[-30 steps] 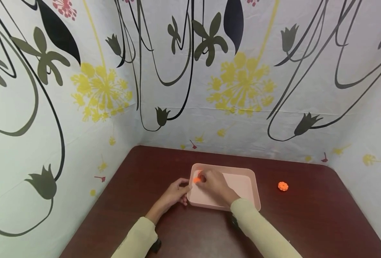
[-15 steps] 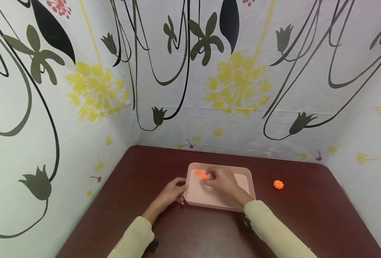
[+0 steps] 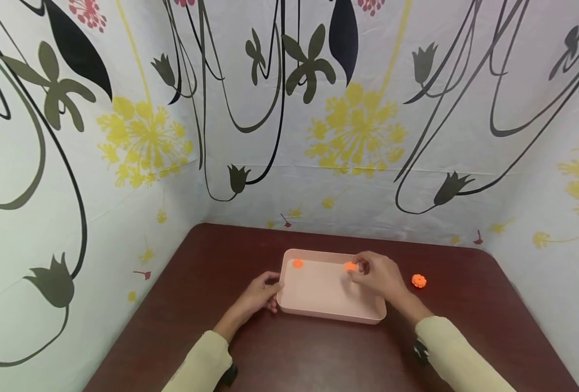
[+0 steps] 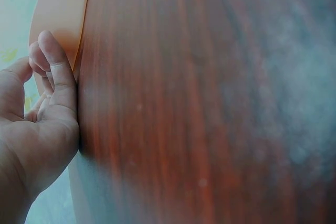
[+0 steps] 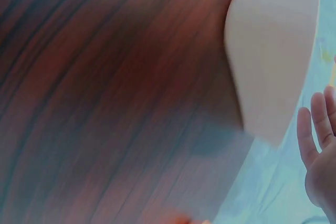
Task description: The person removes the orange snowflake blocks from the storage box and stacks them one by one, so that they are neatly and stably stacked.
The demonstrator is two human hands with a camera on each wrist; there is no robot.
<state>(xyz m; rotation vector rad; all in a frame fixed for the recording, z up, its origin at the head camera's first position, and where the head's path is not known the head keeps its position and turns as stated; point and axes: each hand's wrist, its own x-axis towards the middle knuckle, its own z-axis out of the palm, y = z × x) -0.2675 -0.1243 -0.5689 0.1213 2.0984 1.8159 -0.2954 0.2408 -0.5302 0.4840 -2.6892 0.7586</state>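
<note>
A pale pink rectangular tray (image 3: 318, 316) sits on the dark red-brown table. My left hand (image 3: 258, 294) holds its left end, thumb at the rim and other fingers along the outside wall; the left wrist view shows this hand (image 4: 42, 108) against the tray wall (image 4: 65, 9). One small orange disc (image 3: 297, 263) lies in the tray's back left corner. Near the back right, my right hand (image 3: 379, 275) pinches a second orange disc (image 3: 350, 266) between thumb and finger, over or on the tray floor. The right wrist view shows only some outstretched fingers (image 5: 320, 119) of that hand.
A third orange disc (image 3: 419, 281), with a scalloped edge, lies on the table (image 3: 318, 359) to the right of the tray. White cloth (image 3: 289, 136) with a flower print hangs behind the table and along both sides.
My right hand has moved from the tray's left end to its right part with one orange disc. The other disc in the tray stays at the back left. My left hand keeps its place.
</note>
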